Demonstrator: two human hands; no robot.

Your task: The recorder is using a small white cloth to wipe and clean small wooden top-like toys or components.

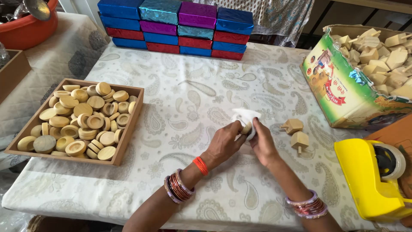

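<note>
- On the desk (189, 90), the tray (128, 129) lies at the left, with wooden discs (81, 120) piled in it.
- The stack of wrapped boxes (176, 26) stands at the far edge, behind the middle.
- The left hand (225, 141) and right hand (262, 144) meet near the middle, a piece of paper (244, 117) between them.
- Just right of the hands lie two wooden tops (296, 133).
- The carton (343, 90) of wooden pieces (382, 56) sits far right.
- The tape dispenser (369, 176) sits before the carton, at the near right.
</note>
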